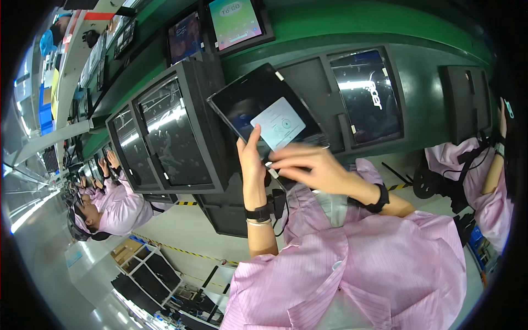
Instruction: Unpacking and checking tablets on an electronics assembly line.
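A dark tablet (242, 102) with a pale lit window (279, 124) on its screen is tilted in front of me, above the trays on the bench. My left hand (252, 162) is closed on its near edge, the thumb lying over the front by the lit window. Just right of it, my right hand (316, 168) reaches across the tablet's near edge. Its fingers are smeared by motion, so whether they grip anything is unclear. A small white tab (271, 170) shows by its fingertips. Both wrists wear black bands.
A black tray (218, 159) with two film-covered screens stands left. Another tray (400, 93) holds a dark lit tablet (367, 99) on the right. Farther back are two lit tablets, one with a green screen (235, 22). Co-workers in pink (118, 203) are at both sides.
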### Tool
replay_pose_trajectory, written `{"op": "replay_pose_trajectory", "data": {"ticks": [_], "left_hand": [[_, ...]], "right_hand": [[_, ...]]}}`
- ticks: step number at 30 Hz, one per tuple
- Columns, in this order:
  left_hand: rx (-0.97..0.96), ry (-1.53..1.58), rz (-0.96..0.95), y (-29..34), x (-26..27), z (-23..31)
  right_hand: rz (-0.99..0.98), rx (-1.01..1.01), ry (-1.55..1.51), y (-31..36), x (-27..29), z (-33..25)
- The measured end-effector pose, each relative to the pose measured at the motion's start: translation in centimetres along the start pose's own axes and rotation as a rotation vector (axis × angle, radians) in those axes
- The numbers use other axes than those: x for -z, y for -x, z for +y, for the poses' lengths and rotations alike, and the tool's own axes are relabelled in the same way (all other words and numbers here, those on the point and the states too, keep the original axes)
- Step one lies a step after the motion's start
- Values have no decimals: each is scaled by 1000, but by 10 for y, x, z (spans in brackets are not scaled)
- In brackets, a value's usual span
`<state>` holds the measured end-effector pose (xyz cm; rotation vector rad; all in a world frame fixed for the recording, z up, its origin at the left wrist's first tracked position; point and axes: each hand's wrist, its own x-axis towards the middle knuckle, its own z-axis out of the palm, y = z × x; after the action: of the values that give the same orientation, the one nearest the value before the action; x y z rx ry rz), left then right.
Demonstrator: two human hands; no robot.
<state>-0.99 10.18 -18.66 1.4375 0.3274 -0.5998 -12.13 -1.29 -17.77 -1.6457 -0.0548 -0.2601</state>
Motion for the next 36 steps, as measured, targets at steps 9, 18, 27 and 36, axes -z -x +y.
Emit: {"op": "replay_pose_trajectory", "data": {"ticks": [9,18,27,36], "left_hand": [[76,351,-202,-3,26,-3],[-233,-1027,76,-42,44,-101],[-209,-884,109,-61,59,-142],[-5,-766,-347,-46,62,-101]], "right_hand": [[94,-489,-522,37,71,0],[328,-761,-386,85,60,105],[562,-280,956,69,95,64],[710,-775,912,119,222,137]]}}
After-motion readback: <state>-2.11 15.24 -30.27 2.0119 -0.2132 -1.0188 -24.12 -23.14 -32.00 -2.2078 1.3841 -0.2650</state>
